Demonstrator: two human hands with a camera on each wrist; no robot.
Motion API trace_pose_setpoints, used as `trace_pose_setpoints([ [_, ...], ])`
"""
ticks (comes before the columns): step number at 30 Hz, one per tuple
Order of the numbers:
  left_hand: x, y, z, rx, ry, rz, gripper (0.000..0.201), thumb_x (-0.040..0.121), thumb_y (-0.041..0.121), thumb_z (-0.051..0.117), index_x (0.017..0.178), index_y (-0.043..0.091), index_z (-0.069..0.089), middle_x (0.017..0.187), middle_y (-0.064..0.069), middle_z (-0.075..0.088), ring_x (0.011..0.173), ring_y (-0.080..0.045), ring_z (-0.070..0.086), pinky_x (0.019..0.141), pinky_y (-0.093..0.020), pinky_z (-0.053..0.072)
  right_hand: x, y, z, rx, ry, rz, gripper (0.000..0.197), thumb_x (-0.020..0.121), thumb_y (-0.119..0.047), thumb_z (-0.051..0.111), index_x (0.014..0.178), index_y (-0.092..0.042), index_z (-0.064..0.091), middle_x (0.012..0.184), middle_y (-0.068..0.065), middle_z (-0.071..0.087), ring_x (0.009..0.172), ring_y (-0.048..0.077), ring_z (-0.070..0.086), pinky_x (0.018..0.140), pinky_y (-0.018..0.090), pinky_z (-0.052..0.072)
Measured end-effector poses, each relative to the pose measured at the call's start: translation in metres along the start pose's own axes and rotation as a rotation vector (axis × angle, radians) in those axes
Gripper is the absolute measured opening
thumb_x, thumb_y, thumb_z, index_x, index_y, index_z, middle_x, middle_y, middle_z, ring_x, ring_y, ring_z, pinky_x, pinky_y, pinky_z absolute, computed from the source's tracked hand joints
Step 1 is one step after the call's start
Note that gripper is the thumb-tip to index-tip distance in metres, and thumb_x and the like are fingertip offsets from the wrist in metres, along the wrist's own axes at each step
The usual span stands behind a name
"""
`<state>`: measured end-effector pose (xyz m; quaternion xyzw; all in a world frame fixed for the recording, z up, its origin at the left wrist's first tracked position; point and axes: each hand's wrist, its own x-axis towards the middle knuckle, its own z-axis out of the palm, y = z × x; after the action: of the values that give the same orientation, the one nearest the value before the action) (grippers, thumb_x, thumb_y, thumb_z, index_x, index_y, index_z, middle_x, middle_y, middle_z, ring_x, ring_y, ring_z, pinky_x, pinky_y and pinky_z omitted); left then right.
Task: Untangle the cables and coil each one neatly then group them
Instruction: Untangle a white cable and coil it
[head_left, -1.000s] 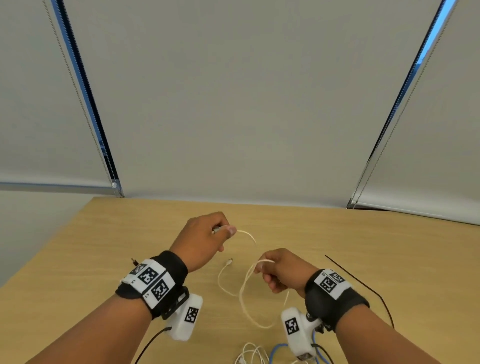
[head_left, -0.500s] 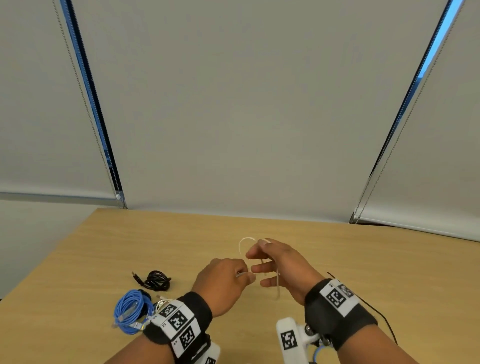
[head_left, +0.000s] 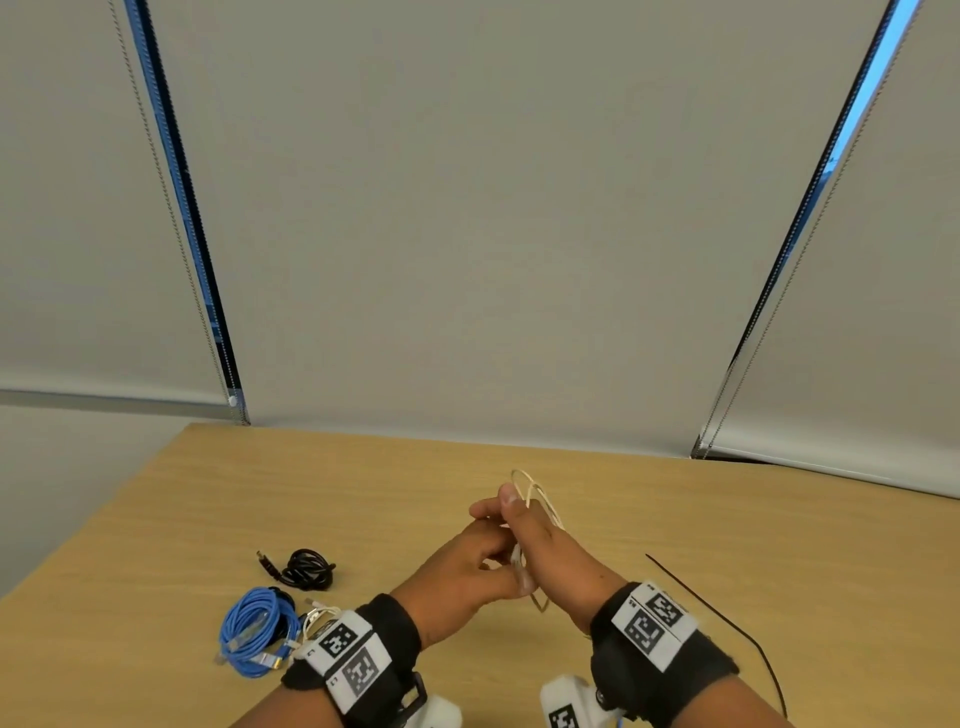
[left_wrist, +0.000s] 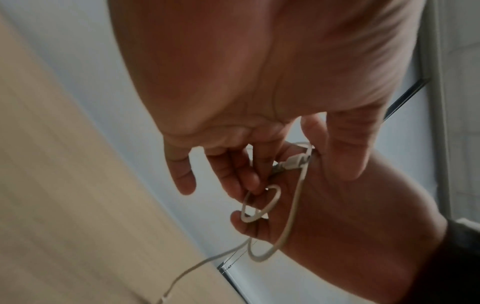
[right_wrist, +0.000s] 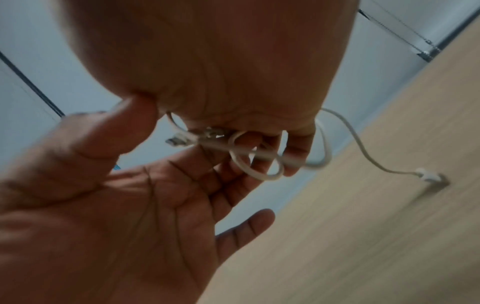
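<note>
A thin white cable (head_left: 536, 491) is wound in small loops held above the wooden table (head_left: 779, 545). My right hand (head_left: 548, 545) holds those loops, which pass round its curled fingers (right_wrist: 294, 156). My left hand (head_left: 457, 571) is pressed against it, and its thumb and finger pinch the cable's connector end (left_wrist: 296, 162). The other connector (right_wrist: 428, 176) trails down to the tabletop. In the right wrist view the left hand's palm (right_wrist: 130, 205) faces the camera below the loops.
A coiled blue cable (head_left: 254, 629) and a coiled black cable (head_left: 306, 569) lie at the left. A white cable (head_left: 314, 621) lies partly hidden behind my left wristband. A loose thin black cable (head_left: 727, 618) runs across the table on the right. Window blinds stand behind the table.
My hands were apart with the white cable slack between them, and they have come together. The cable is now gathered into loops in my right hand.
</note>
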<state>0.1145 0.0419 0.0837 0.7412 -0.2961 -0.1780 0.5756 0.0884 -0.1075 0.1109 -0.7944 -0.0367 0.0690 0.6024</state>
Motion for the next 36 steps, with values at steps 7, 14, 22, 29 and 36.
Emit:
trace_pose_setpoints([
  [7,0.005,-0.007,-0.014,-0.165,0.413,-0.142,0.015,0.098,0.009,0.057,0.09,0.011,0.07,0.077,-0.01,0.074,0.069,-0.022,0.069,0.074,-0.042,0.059,0.001,-0.007,-0.014,0.063,-0.137,0.006,0.031,0.091,-0.041,0.065,0.119,-0.027,0.068,0.103,0.004,0.072,0.096,0.016,0.07,0.085,0.034,0.054],
  [14,0.005,-0.019,-0.042,-0.389,0.56,-0.257,0.006,0.098,0.005,0.058,0.092,0.007,0.058,0.067,-0.009,0.064,0.054,-0.022,0.06,0.057,-0.036,0.056,-0.006,-0.004,-0.042,0.288,0.014,-0.03,0.02,0.092,0.007,0.054,0.095,-0.006,0.069,0.076,0.011,0.062,0.057,0.02,0.055,0.057,0.034,0.052],
  [22,-0.009,-0.027,-0.085,-0.683,0.854,-0.288,0.008,0.103,0.01,0.053,0.1,0.012,0.061,0.072,-0.004,0.054,0.065,-0.02,0.056,0.067,-0.037,0.053,-0.011,0.017,-0.11,0.854,0.581,0.022,0.017,0.096,-0.004,0.049,0.106,-0.013,0.061,0.076,0.005,0.061,0.058,0.016,0.055,0.054,0.029,0.051],
  [29,-0.023,-0.038,-0.104,-0.563,0.873,-0.209,0.016,0.1,0.015,0.061,0.108,0.016,0.074,0.084,-0.002,0.066,0.075,-0.019,0.056,0.072,-0.035,0.05,-0.024,0.019,-0.139,0.5,0.576,0.191,0.041,0.099,0.003,0.049,0.135,-0.018,0.052,0.12,0.012,0.067,0.098,0.031,0.072,0.078,0.042,0.059],
  [36,-0.006,-0.013,-0.067,-0.49,0.45,-0.122,0.039,0.101,0.002,0.038,0.111,0.01,0.074,0.112,-0.013,0.076,0.094,-0.034,0.074,0.091,-0.044,0.056,-0.012,0.003,-0.111,-0.251,0.254,0.455,0.046,0.093,-0.015,0.066,0.137,-0.012,0.052,0.108,0.008,0.071,0.09,0.023,0.074,0.069,0.035,0.061],
])
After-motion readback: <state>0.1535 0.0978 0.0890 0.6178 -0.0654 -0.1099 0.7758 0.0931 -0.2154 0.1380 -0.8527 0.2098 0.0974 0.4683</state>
